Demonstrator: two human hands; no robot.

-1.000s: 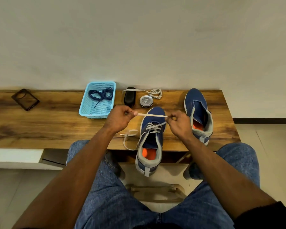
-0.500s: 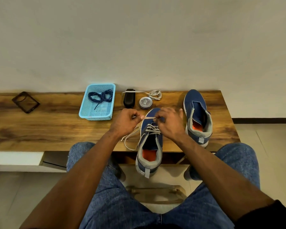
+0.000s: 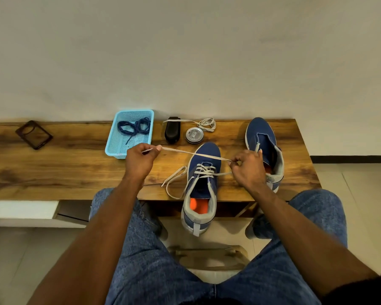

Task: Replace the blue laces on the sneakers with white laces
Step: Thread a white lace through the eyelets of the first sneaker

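The left hand is curled, pinching one end of a white lace between thumb and fingers, with the tip poking out to the left. That lace runs taut, slanting down to the right hand, whose fingers pinch it just beside the eyelets. Below the stretched span stands the near sneaker, blue with a grey collar and orange insole, its heel hanging over the front edge of the wooden surface; white lacing crosses its lower eyelets and a loose loop lies to its left. The second sneaker stands behind the right hand, unlaced. Farther back, a light blue basket holds the blue laces, beside a black brush, a round tin and a coiled spare white lace.
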